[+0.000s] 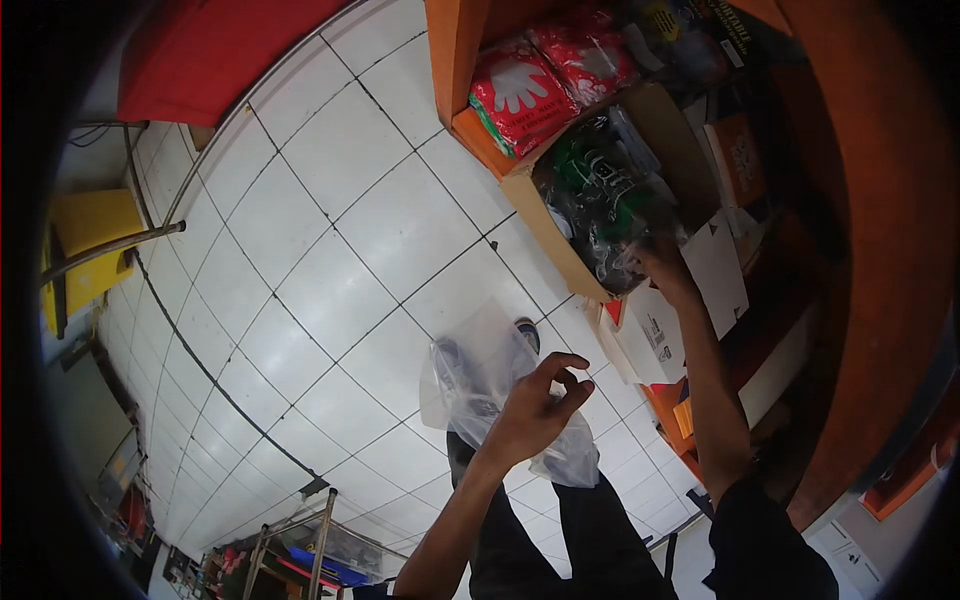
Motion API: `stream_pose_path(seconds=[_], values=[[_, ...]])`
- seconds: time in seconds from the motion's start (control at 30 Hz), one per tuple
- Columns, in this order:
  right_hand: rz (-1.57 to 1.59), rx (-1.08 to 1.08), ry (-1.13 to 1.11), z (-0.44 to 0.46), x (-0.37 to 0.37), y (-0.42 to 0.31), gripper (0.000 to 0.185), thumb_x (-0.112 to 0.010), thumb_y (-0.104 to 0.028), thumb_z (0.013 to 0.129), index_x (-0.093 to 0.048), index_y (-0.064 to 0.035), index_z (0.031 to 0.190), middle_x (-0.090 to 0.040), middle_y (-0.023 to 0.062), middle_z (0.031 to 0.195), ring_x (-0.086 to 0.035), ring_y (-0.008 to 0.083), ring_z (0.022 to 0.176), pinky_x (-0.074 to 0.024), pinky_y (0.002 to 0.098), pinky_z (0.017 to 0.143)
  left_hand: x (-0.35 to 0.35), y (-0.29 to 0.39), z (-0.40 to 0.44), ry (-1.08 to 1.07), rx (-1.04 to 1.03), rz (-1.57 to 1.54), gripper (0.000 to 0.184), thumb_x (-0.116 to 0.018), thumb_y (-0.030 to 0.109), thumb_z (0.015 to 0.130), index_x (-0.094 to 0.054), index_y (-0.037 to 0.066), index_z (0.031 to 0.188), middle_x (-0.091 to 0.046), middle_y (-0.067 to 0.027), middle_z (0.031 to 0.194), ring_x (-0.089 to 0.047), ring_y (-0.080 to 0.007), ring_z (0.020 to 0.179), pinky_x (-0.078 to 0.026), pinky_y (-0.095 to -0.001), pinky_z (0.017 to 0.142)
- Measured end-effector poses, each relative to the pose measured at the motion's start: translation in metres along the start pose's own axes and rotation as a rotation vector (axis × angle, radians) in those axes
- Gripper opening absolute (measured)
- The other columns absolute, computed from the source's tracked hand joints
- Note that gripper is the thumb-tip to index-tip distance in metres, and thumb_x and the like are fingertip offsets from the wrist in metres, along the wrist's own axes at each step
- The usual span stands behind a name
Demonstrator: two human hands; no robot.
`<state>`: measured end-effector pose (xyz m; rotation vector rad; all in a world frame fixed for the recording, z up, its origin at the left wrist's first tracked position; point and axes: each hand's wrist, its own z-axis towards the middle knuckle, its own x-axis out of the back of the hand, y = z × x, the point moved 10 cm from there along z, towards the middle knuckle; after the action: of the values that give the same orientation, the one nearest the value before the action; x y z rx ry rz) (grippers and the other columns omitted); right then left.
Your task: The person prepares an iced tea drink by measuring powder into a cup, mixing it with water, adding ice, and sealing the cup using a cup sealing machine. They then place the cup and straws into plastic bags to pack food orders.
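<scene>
My left hand (535, 408) is held over my legs, with thumb and forefinger curled and a small gap between their tips. A translucent plastic bag (470, 350) hangs from it, spreading to both sides; the fingers gripping it are mostly hidden. My right hand (660, 266) reaches into an open cardboard box (548, 225) on the shelf. Its fingers are closed at a clear plastic packet (610, 262) near the box's front corner. Inside the box lie several plastic-wrapped items, dark with green parts (590, 175); their kind is unclear.
Red packs of disposable gloves (520, 90) lie beyond the box on the orange wooden shelf (462, 60). A white carton (700, 290) sits beside my right forearm. White floor tiles (330, 230) stretch left toward a yellow object (95, 240) and a metal rail (130, 243).
</scene>
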<state>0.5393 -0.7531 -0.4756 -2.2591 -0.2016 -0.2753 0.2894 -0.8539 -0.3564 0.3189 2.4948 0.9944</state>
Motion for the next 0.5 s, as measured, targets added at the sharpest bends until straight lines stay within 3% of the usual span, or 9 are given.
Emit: stream_pose_path(seconds=[0.1,0.3,0.4,0.5], values=[[-0.272,-0.092,0.146,-0.030,0.020,-0.019,0.043,-0.060,-0.010,0.087,-0.048,-0.0045,0.129,-0.062,0.0073,0.097,-0.063,0.0123,0.084,-0.0508,0.0245,0.065,-0.006,0.001,0.005,0.006,-0.045,0.009,0.026,-0.062,0.013,0.090,-0.055,0.004,0.113,-0.060,-0.0047,0.084,-0.055,-0.0110,0.074,-0.045,-0.0264,0.065],[-0.265,-0.028,0.141,-0.071,0.030,-0.005,0.036,-0.060,-0.014,0.083,-0.057,-0.0034,0.117,-0.056,0.0019,0.067,-0.053,0.0107,0.056,-0.0440,0.0264,0.050,-0.020,-0.001,-0.005,-0.004,-0.004,-0.006,0.024,-0.062,0.012,0.090,-0.055,0.004,0.112,-0.060,-0.0050,0.085,-0.056,-0.0107,0.078,-0.045,-0.0257,0.067],[-0.171,-0.142,0.153,-0.119,0.030,0.017,0.028,-0.059,-0.015,0.083,-0.059,-0.0034,0.108,-0.053,0.0009,0.066,-0.048,0.0089,0.053,-0.0387,0.0248,0.047,-0.024,-0.009,-0.016,0.013,-0.005,-0.001,0.023,-0.062,0.011,0.090,-0.056,0.004,0.111,-0.060,-0.0035,0.086,-0.055,-0.0099,0.081,-0.044,-0.0254,0.068],[0.132,-0.254,0.210,-0.184,0.030,0.045,0.012,-0.059,-0.012,0.083,-0.056,-0.0045,0.092,-0.047,-0.0011,0.063,-0.042,0.0063,0.052,-0.0339,0.0230,0.047,-0.027,-0.027,-0.029,0.058,0.030,-0.034,0.022,-0.062,0.011,0.090,-0.057,0.004,0.111,-0.059,-0.0014,0.086,-0.054,-0.0092,0.082,-0.044,-0.0248,0.068]])
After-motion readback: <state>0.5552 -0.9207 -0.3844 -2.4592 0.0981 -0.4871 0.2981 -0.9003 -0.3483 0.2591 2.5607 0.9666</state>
